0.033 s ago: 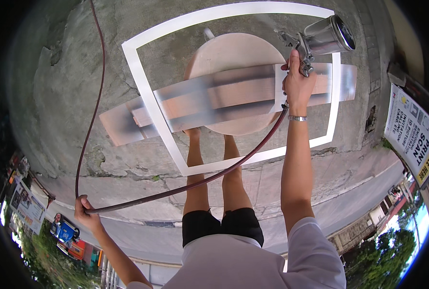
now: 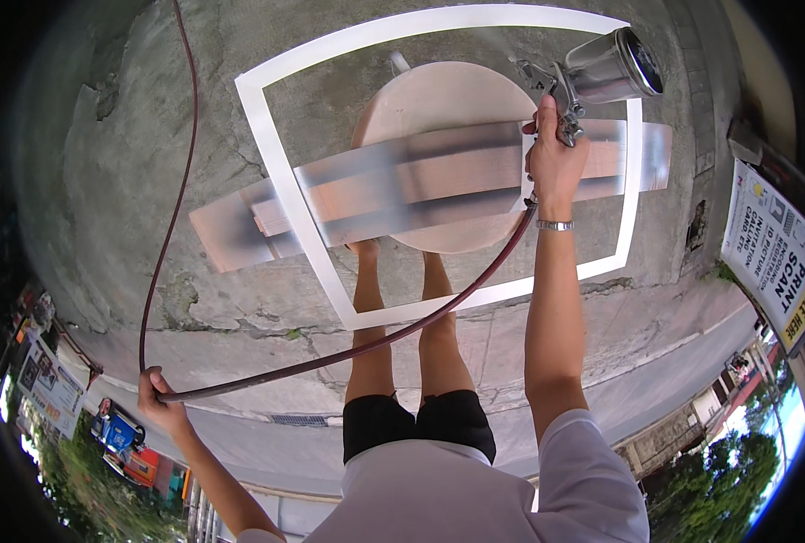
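My right hand (image 2: 561,163) is closed around the grip of a metal spray gun (image 2: 561,100), held over the right part of a white rectangular frame (image 2: 280,172). The gun's silver cup (image 2: 606,71) sits at its upper right. From the bottom of the grip a dark red air hose (image 2: 348,360) sags across to my left hand (image 2: 160,398), whose fingers are wrapped round it at the lower left. Beneath the frame lies a long board (image 2: 421,181) with grey and white paint on bare brown patches. The board rests across a round, pale stool-like top (image 2: 457,90).
Rough concrete (image 2: 122,181) surrounds the work, with cracks and a broken edge. The hose runs on from my left hand up the left side. A sign board (image 2: 769,253) stands at the right; at the lower left are another sign (image 2: 50,380) and a blue and red vehicle (image 2: 127,443).
My right hand and the spray gun have shifted slightly left relative to the frame. The frame and board appear slightly farther right in view. My left hand keeps its hold on the hose.
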The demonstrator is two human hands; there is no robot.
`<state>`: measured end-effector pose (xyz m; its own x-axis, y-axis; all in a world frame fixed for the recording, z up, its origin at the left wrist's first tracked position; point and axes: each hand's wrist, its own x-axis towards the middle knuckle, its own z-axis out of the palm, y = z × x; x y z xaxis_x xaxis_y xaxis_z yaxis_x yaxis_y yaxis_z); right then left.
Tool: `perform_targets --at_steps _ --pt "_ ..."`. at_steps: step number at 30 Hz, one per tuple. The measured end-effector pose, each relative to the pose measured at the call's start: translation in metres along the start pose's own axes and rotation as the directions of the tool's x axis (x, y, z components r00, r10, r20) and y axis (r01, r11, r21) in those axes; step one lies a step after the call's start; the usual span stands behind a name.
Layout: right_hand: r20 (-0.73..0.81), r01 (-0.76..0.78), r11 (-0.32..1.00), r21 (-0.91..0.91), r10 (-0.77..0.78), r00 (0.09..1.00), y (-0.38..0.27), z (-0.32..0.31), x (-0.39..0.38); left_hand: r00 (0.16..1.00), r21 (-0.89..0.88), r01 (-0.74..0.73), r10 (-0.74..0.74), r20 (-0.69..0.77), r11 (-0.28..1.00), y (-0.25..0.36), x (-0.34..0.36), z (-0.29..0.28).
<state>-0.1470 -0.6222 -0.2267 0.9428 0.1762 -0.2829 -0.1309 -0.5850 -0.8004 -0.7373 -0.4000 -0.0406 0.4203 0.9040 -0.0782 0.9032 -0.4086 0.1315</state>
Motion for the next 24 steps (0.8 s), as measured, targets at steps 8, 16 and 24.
perform_targets --at_steps 8,16,24 --pt "0.164 0.101 0.994 -0.033 -0.094 0.982 -0.036 0.094 -0.095 0.998 0.02 -0.003 0.004 -0.063 1.0 -0.088 -0.001 -0.006" --pt "0.395 0.151 0.973 0.172 -0.209 0.895 -0.075 0.166 -0.181 0.996 0.025 0.02 -0.017 -0.091 0.999 -0.138 -0.007 -0.006" --pt "0.388 0.287 0.954 0.083 -0.296 0.873 -0.076 0.164 -0.15 1.0 -0.002 -0.001 0.001 -0.011 1.0 -0.118 -0.021 0.004"
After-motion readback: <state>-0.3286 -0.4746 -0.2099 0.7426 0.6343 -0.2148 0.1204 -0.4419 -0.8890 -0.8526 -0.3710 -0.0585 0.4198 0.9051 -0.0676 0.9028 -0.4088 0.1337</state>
